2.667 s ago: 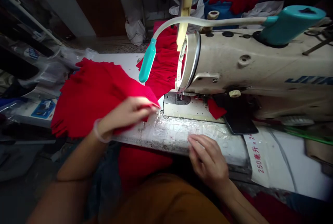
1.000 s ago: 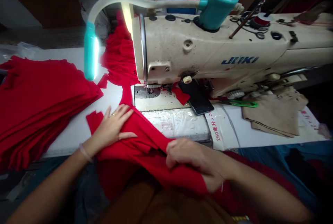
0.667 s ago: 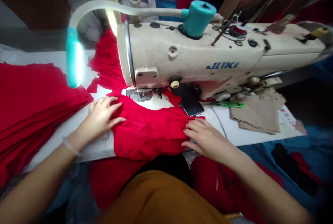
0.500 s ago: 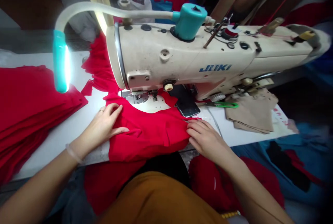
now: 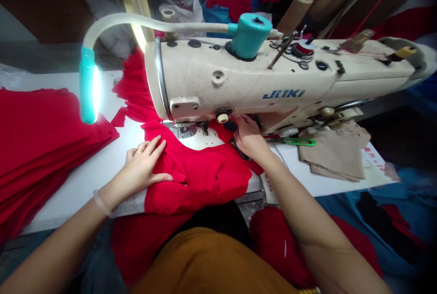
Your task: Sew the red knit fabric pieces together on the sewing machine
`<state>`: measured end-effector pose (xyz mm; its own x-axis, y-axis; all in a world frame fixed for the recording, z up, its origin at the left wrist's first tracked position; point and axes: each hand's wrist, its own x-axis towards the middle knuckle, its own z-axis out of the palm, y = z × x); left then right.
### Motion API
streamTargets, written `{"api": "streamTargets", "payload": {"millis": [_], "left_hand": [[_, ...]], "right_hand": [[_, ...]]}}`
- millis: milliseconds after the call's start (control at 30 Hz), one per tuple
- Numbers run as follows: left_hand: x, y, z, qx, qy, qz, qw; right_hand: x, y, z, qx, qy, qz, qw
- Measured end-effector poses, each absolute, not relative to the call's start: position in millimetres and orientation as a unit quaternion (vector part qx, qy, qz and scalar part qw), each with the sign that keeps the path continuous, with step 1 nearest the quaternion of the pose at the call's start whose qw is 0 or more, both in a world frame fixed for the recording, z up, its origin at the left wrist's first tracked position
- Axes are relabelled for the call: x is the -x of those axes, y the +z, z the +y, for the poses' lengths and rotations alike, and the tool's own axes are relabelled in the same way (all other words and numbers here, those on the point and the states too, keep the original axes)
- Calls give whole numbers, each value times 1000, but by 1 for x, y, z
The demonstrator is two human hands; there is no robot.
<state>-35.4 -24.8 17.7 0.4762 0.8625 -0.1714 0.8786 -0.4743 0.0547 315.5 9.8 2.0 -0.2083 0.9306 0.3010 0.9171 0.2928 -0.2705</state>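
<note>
My left hand (image 5: 145, 162) lies flat on a piece of red fabric (image 5: 205, 171), its fingers spread and its thumb apart. The fabric rests on the table edge in front of the sewing machine (image 5: 218, 80) and has folds in its middle. My right hand (image 5: 251, 137) reaches under the machine's arm, over a dark phone (image 5: 241, 149) that it mostly covers. Its fingertips are hard to make out, so whether it grips anything does not show. A small red fabric scrap (image 5: 220, 131) lies just left of that hand, near the presser foot (image 5: 205, 128).
Stacked red fabric pieces (image 5: 41, 134) cover the left of the table. More red fabric (image 5: 136, 87) lies behind the machine head. A lit turquoise lamp (image 5: 88, 87) hangs at the left. Green-handled snips (image 5: 297, 141) and folded beige cloth (image 5: 332, 153) lie to the right.
My right hand has left the right edge of the red fabric and moved forward over the phone. The fabric's right side has slumped into folds. My left hand stays on the fabric.
</note>
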Motion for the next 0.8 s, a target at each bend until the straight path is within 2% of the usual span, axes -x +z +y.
{"api": "streamTargets", "payload": {"millis": [333, 467, 533, 667, 800], "left_hand": [[36, 19, -25, -847, -52, 520, 99], [31, 21, -29, -843, -55, 522, 113], [31, 22, -31, -846, -63, 517, 116], [48, 32, -22, -856, -144, 475, 141], [71, 54, 4, -845, -266, 451, 110]], "right_hand": [[-308, 3, 25, 586, 19, -791, 173], [-289, 19, -8, 576, 8, -788, 217], [-275, 25, -39, 529, 46, -816, 229], [-257, 19, -80, 445, 114, -879, 130], [-258, 1, -65, 446, 84, -881, 132]]}}
